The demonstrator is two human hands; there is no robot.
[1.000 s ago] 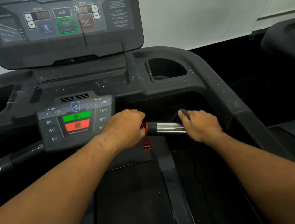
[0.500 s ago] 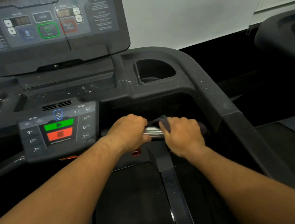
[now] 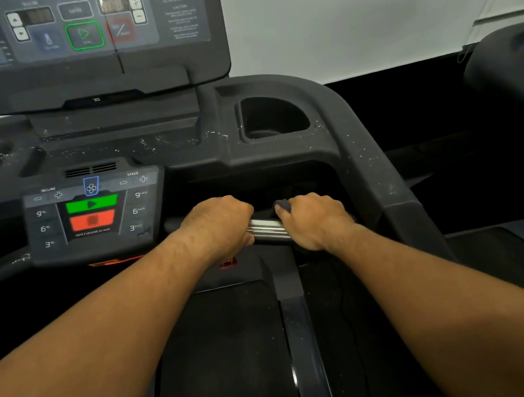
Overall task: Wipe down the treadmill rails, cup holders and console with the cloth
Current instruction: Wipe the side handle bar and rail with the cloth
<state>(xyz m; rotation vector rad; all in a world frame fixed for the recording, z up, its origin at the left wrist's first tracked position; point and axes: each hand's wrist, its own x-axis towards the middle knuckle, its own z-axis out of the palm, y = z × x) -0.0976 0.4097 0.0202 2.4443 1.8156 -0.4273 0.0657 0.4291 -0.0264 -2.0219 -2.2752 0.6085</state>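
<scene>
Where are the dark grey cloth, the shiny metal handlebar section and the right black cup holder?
dark grey cloth (image 3: 282,205), head view, top fold
shiny metal handlebar section (image 3: 267,228), head view, bare middle
right black cup holder (image 3: 277,113), head view, inner wall

Treadmill console shelf (image 3: 250,154) carries white specks (image 3: 156,142) (droplets, perhaps) beside the cup holder (image 3: 277,111).
</scene>
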